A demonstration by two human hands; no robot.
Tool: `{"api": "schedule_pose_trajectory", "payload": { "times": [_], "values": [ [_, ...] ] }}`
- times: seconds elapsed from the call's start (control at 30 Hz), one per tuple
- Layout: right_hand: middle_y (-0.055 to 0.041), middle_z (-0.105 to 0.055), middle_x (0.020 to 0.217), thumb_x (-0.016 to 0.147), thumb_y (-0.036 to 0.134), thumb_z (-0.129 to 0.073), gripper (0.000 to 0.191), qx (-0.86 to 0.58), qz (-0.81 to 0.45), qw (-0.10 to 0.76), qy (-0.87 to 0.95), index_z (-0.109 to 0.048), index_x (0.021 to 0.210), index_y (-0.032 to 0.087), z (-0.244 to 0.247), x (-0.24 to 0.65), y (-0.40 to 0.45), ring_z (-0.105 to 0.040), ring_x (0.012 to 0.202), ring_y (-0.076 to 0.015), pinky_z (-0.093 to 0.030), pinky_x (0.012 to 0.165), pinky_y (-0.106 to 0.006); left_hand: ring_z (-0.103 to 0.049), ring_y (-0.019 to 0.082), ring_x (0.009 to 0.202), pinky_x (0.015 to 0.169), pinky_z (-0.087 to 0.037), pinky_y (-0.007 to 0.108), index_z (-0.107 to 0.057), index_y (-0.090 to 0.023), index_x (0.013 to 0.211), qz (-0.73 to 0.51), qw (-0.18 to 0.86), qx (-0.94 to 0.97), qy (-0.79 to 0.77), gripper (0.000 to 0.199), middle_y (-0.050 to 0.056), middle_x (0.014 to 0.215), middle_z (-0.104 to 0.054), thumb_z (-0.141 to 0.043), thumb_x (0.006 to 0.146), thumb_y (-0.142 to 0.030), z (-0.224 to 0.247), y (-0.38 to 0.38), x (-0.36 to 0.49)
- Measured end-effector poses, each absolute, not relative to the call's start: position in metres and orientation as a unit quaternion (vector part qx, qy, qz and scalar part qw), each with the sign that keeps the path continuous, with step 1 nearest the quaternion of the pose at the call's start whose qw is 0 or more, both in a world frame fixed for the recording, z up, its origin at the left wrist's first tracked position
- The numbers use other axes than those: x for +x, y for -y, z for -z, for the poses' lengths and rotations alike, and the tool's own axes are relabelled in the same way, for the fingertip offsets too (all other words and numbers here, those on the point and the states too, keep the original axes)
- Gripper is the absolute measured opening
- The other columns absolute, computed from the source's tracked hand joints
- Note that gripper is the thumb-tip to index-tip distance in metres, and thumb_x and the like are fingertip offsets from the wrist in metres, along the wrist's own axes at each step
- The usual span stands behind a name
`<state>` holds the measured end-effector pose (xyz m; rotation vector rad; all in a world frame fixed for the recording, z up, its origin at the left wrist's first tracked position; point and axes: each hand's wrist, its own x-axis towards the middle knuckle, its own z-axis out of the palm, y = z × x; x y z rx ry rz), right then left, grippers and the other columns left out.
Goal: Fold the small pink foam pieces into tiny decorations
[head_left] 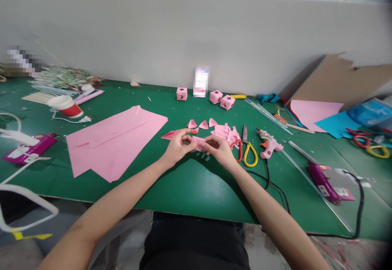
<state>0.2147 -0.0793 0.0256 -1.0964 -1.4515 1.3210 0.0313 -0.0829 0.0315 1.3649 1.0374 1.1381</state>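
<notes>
Between my two hands is a small piece of pink paper [198, 142], pinched from both sides above the green table. My left hand [179, 145] has its fingers closed on the left edge of the paper. On the right edge, my right hand [219, 149] grips it with thumb and fingers. Just beyond lie several small folded pink paper pieces [203, 124]. A heap of pink paper strips [226, 133] sits beside my right hand, next to scissors [250, 154] with red and yellow handles. A pink pointed folded paper [170, 135] lies left of my left hand.
Large pink sheets [116, 143] cover the left of the table [196, 192]. Pink paper cubes [181, 94] stand near the grey partition [153, 37]. At right are a pink glue gun [271, 147] with a black cord and a purple power strip [324, 184]. A paper cup [65, 106] leans at left.
</notes>
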Motion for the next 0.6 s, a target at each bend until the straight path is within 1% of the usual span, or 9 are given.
{"api": "schedule_pose_trajectory", "payload": {
  "times": [0.1,0.23,0.43,0.53,0.6],
  "values": [
    [-0.0030,-0.069,0.073,0.069,0.053,-0.078,0.038,-0.432,-0.533,0.446,0.574,-0.070,0.084,0.019,-0.0258,0.2159,0.0787,-0.064,0.065,-0.0166,-0.050,0.054,-0.026,-0.056,0.012,0.064,0.061,-0.046,0.024,-0.057,-0.017,0.109,-0.480,0.504,0.572,-0.433,0.043,-0.004,0.071,-0.057,-0.075,0.072,-0.028,-0.0311,0.0825,0.0313],
    [-0.0031,-0.068,0.069,0.068,0.053,-0.079,0.038,-0.427,-0.539,0.452,0.569,-0.070,0.079,0.018,-0.0283,0.2166,0.0791,-0.062,0.062,-0.0152,-0.049,0.054,-0.026,-0.057,0.012,0.064,0.060,-0.044,0.024,-0.058,-0.018,0.108,-0.478,0.487,0.583,-0.440,0.041,-0.003,0.072,-0.056,-0.075,0.072,-0.029,-0.0306,0.0830,0.0312],
    [-0.0013,-0.067,0.064,0.066,0.055,-0.081,0.039,-0.421,-0.547,0.451,0.566,-0.065,0.068,0.019,-0.0312,0.2157,0.0804,-0.058,0.055,-0.0119,-0.048,0.053,-0.025,-0.060,0.013,0.067,0.060,-0.043,0.023,-0.059,-0.018,0.111,-0.469,0.485,0.590,-0.444,0.042,-0.001,0.075,-0.061,-0.074,0.073,-0.028,-0.0293,0.0840,0.0309],
    [-0.0017,-0.067,0.065,0.065,0.056,-0.080,0.040,-0.424,-0.545,0.449,0.567,-0.064,0.067,0.019,-0.0300,0.2157,0.0801,-0.059,0.057,-0.0131,-0.049,0.053,-0.026,-0.059,0.013,0.066,0.060,-0.044,0.024,-0.059,-0.018,0.110,-0.469,0.492,0.587,-0.440,0.041,-0.002,0.074,-0.061,-0.074,0.073,-0.028,-0.0289,0.0837,0.0308],
    [-0.0027,-0.069,0.067,0.066,0.055,-0.080,0.038,-0.427,-0.545,0.445,0.568,-0.067,0.072,0.020,-0.0290,0.2161,0.0800,-0.061,0.060,-0.0148,-0.050,0.054,-0.027,-0.059,0.013,0.065,0.061,-0.045,0.024,-0.058,-0.018,0.109,-0.474,0.496,0.581,-0.438,0.041,-0.002,0.074,-0.060,-0.074,0.073,-0.028,-0.0290,0.0833,0.0307]
  ]
}}
